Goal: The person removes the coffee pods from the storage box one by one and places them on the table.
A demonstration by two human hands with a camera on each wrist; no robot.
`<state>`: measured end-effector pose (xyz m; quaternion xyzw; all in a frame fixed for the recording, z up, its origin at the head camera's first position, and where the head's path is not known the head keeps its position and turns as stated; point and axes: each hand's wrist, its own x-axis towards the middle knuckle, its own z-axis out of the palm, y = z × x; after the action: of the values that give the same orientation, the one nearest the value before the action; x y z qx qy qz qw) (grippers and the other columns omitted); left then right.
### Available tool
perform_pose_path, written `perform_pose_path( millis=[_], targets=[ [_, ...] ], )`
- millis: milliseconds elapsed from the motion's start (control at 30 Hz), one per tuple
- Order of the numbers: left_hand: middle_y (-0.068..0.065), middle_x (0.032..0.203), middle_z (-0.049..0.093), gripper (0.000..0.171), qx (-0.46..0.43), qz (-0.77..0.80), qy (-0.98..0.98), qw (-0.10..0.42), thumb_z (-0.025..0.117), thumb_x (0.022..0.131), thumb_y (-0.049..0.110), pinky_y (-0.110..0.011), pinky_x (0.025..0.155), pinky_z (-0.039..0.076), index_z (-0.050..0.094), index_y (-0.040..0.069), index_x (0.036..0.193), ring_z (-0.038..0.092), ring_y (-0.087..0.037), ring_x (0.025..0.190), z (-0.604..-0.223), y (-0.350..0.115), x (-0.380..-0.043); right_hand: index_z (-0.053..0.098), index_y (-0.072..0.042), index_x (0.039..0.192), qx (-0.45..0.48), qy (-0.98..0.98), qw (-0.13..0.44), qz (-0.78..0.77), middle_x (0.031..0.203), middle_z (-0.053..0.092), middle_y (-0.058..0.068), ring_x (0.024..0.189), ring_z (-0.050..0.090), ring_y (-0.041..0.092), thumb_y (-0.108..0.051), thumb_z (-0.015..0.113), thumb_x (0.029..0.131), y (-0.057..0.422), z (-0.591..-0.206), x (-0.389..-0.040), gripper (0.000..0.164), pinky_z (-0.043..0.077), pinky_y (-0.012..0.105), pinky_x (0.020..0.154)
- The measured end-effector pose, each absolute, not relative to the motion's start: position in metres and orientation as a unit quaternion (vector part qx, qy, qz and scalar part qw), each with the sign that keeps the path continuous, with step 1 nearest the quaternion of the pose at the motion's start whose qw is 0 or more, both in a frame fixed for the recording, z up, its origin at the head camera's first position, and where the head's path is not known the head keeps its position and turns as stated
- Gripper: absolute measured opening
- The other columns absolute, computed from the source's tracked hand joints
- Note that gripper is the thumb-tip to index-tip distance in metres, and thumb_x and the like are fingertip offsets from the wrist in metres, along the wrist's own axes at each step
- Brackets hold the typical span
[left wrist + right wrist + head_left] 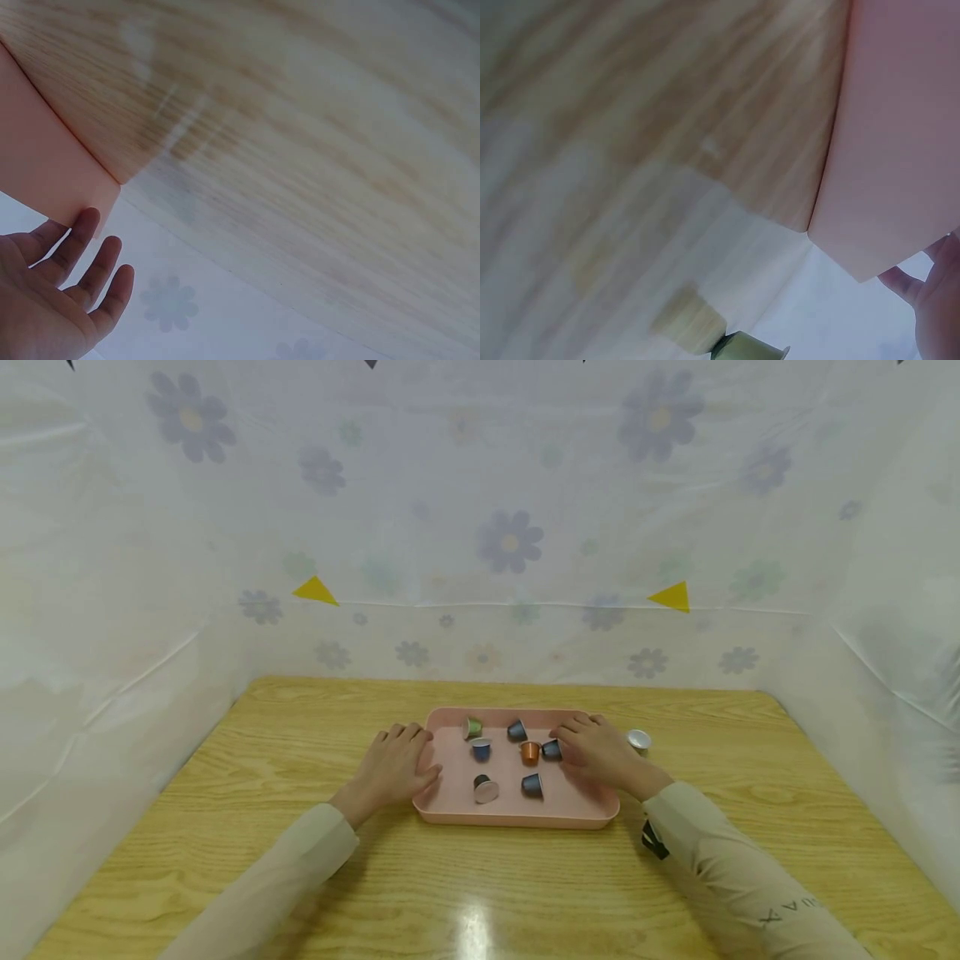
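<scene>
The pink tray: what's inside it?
Inside the pink tray, you can see a green capsule, an orange capsule and five dark capsules. The right hand covers part of its right side, so anything underneath that hand can't be seen.

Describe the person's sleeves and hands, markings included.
The left sleeve and right sleeve are long, plain beige, ending in cuffs at the wrists. Dark lettering runs along the right one, too small to read surely. Beside the right cuff shows a black piece I can't identify. Left hand and right hand wear no gloves.
</scene>
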<state>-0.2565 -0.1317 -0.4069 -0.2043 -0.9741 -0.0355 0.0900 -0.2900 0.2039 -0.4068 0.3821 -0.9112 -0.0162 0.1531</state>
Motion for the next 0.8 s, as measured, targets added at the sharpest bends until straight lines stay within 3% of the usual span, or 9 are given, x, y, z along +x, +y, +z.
perform_pose_path(
  millis=[800],
  targets=[
    [-0.006, 0.120, 0.053, 0.051, -0.206, -0.035, -0.973, 0.096, 0.054, 0.085, 0.046, -0.046, 0.090, 0.041, 0.053, 0.010, 0.121, 0.050, -0.028, 0.108, -0.4074, -0.1323, -0.2562, 0.061, -0.016, 0.107, 0.389, -0.905, 0.166, -0.052, 0.107, 0.060, 0.000, 0.105, 0.055, 0.022, -0.013, 0.071, 0.078, 0.2018, -0.4097, -0.2918, 0.031, 0.046, 0.043, 0.085]
  ],
)
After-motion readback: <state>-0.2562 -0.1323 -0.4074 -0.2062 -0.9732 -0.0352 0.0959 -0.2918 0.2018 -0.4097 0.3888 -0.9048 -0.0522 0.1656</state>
